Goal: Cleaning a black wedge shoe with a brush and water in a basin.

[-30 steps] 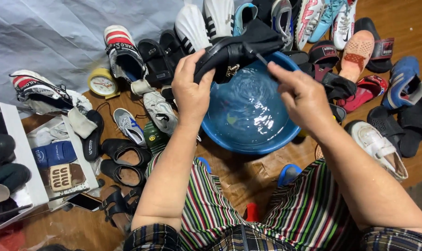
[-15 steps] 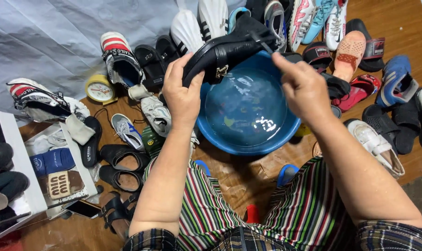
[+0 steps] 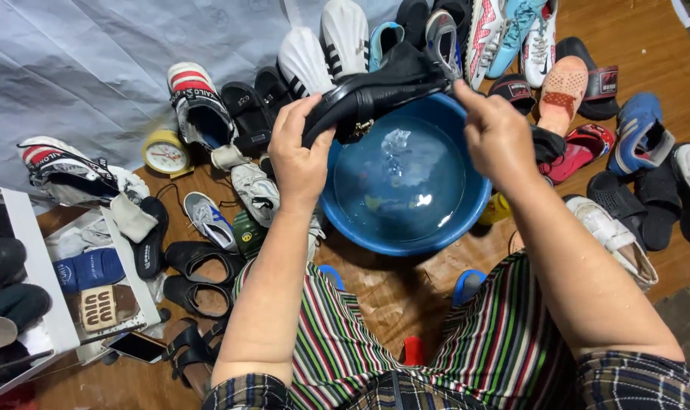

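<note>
Head view: a black leather shoe (image 3: 375, 95) is held over a blue basin (image 3: 405, 228) of water; left hand (image 3: 299, 156) fingers wrap its heel end; right hand (image 3: 497, 137) pinches the toe; it looks stiff, light, possibly slippery, best gripped at both ends.

Bare forearms; dark plaid short sleeves (image 3: 633, 380) at the shoulders; a multicoloured striped cloth garment (image 3: 345, 342) covers the lap.
</note>
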